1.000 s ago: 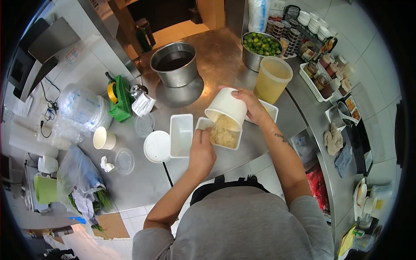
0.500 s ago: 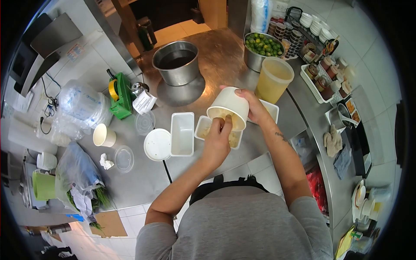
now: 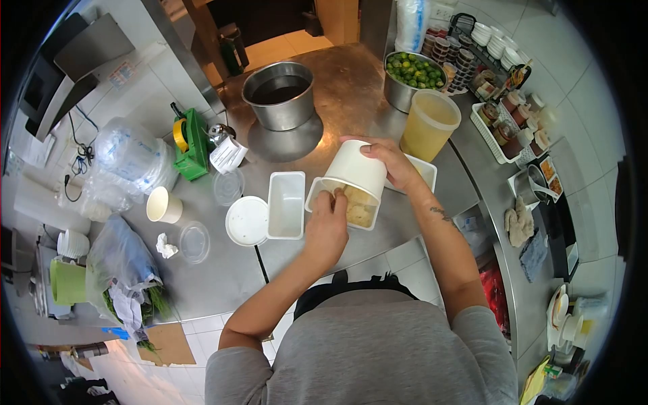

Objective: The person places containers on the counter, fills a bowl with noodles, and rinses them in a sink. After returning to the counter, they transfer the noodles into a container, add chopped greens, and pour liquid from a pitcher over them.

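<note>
My right hand (image 3: 390, 163) grips a white paper tub (image 3: 356, 164) from its far side, thumb across the base. The tub is tipped, its mouth facing down and toward me over a small white rectangular container (image 3: 313, 196). Pale beige crumbly food (image 3: 361, 210) shows below the rim. My left hand (image 3: 329, 226) is at the tub's mouth with fingers curled together; their tips are partly hidden, and I cannot see what they pinch. Left of it stands another white rectangular container (image 3: 287, 206), beside a round white lid (image 3: 246, 221).
A steel pot of dark liquid (image 3: 278, 96) stands at the back. Farther right are a steel pot of green citrus (image 3: 416, 73) and a tall tub of yellow liquid (image 3: 430, 126). A paper cup (image 3: 164, 204), clear lid (image 3: 194, 243) and green tape dispenser (image 3: 192, 152) lie left.
The tub is tipped further, its base raised higher. My left hand has shifted slightly left and down at the mouth, and more beige food shows beneath the rim.
</note>
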Motion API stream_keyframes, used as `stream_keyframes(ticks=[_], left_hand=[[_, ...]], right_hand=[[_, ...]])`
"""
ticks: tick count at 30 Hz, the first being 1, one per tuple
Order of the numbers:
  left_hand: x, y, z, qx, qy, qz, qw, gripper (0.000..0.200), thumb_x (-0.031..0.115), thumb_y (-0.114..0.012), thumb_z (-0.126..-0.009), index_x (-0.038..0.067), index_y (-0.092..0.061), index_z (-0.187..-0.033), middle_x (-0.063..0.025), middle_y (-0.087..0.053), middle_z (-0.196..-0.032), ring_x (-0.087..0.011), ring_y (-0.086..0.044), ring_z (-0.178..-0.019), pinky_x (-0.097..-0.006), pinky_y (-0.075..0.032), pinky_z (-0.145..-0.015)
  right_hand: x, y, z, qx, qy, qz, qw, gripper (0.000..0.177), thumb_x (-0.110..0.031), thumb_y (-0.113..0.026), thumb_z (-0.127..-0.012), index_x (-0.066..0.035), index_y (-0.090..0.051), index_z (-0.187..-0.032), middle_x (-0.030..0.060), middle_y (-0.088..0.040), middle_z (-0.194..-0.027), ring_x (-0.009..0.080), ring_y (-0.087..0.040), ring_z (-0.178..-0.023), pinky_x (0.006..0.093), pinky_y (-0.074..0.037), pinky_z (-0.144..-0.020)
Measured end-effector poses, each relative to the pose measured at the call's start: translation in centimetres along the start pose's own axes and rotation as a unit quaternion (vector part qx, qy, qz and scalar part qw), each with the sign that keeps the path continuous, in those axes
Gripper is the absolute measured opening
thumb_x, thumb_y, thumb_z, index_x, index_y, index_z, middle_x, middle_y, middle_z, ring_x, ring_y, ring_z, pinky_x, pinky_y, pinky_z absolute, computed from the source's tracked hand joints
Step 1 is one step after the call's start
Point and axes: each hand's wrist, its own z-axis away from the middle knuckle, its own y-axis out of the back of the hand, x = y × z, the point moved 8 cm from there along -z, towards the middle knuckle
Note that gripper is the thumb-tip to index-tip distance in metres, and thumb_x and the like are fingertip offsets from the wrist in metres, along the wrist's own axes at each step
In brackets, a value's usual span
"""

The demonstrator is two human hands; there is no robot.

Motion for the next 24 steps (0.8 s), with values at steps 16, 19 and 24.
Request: stream_keyframes(ticks=[16, 19, 24], left_hand=[[-0.6, 1.1, 0.0, 0.048, -0.052, 0.001, 0.997, 0.045, -0.005, -0.054, -0.075, -0.005, -0.051, -0.12, -0.018, -0.05, -0.099, -0.0339, -0.054, -0.093, -0.0414, -0.049, -0.076], [-0.5, 0.9, 0.8, 0.033, -0.062, -0.01, 0.998, 0.045, -0.006, -0.053, -0.075, -0.006, -0.051, -0.119, -0.018, -0.05, -0.1, -0.0339, -0.053, -0.093, -0.0411, -0.048, -0.076], [-0.6, 2.8, 1.5, 0.026, -0.037, -0.008, 0.999, 0.045, -0.007, -0.053, -0.073, -0.006, -0.052, -0.118, -0.0182, -0.049, -0.101, -0.0338, -0.053, -0.094, -0.0408, -0.048, -0.076]], right_hand=[[-1.3, -1.0, 0.4, -0.008, 0.039, 0.043, 0.998, 0.05, -0.016, -0.054, -0.082, 0.002, -0.056, -0.128, 0.0108, -0.064, -0.107, 0.0155, -0.062, -0.095, 0.0263, -0.048, -0.086], [-1.9, -0.9, 0.4, -0.008, 0.036, 0.062, 0.997, 0.05, -0.016, -0.054, -0.082, 0.001, -0.055, -0.129, 0.0107, -0.064, -0.108, 0.0153, -0.062, -0.096, 0.0261, -0.048, -0.086], [-1.7, -0.5, 0.7, -0.008, 0.025, 0.033, 0.999, 0.052, -0.018, -0.055, -0.081, 0.001, -0.054, -0.13, 0.0101, -0.063, -0.11, 0.0153, -0.062, -0.096, 0.0257, -0.048, -0.086]])
